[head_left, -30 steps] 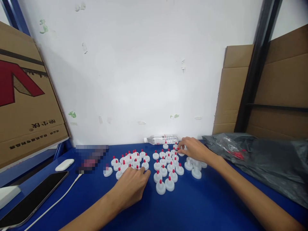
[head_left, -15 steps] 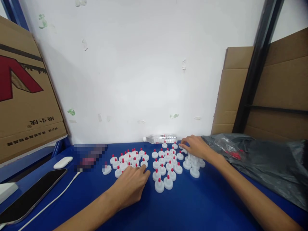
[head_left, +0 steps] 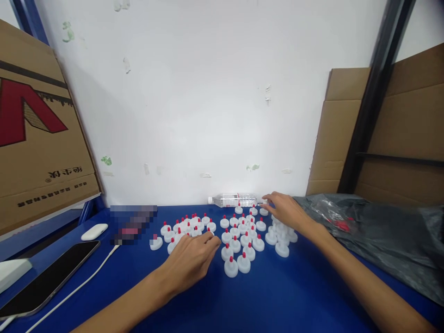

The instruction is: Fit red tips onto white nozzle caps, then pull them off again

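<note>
One smooth blue tabletop [head_left: 222,305]; one left hand [head_left: 192,255], knuckles up, fingers curled, its hold hidden from view, beside round white plastic caps [head_left: 243,264], many red-tipped, clustered mid-table; one right hand [head_left: 285,210], palm down, fingertips at a farther white cap [head_left: 264,212], grip impossible to tell; one clear bottle [head_left: 231,200] lies behind.

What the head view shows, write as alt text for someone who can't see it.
A right hand reaches to the back of a blue table, among white caps, many red-tipped, near a clear bottle on its side; the left hand is by the left group. A phone lies far left, grey plastic right.
</note>
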Tool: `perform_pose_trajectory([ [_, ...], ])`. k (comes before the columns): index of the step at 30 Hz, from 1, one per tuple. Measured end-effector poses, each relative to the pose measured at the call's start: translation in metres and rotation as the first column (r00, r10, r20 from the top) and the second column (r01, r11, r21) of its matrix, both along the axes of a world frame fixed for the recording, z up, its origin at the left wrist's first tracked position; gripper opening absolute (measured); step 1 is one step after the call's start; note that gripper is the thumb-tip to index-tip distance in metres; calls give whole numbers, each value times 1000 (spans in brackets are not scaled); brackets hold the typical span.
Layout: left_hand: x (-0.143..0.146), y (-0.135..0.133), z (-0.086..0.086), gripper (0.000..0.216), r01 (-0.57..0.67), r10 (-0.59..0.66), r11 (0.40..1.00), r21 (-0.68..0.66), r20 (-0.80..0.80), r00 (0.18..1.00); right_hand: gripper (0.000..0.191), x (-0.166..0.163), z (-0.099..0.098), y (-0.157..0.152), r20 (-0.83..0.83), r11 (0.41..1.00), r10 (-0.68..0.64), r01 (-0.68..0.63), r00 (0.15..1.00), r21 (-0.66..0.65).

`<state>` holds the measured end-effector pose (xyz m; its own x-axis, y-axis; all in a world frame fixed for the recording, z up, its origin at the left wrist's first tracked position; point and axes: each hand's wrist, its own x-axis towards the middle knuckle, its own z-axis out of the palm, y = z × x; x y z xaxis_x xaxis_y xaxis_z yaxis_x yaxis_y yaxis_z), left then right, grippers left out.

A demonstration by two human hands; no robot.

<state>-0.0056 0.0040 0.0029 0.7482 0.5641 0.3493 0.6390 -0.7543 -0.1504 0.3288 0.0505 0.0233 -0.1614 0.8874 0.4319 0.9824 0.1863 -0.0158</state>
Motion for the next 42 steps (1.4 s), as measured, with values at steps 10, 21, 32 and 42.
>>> perform_pose_trajectory([
  [10, -3, 11, -6, 26, 127, -164, 984, 125, 357, 920, 31, -67, 13, -36, 19, 836, 494, -481, 869, 263],
  [21, -7, 15, -6, 21, 91, -140, 988, 127, 461, 876, 27, -99, 0, -52, 115, 659, 678, -669, 726, 345],
  [32, -4, 15, -7, 25, 119, -140, 990, 76, 455, 879, 33, -105, -14, -51, -160, 673, 726, -642, 669, 369],
  [42, -4, 5, -4, 24, 261, -183, 964, -60, 563, 806, 31, -118, -12, -63, -273, 643, 760, -624, 590, 443],
])
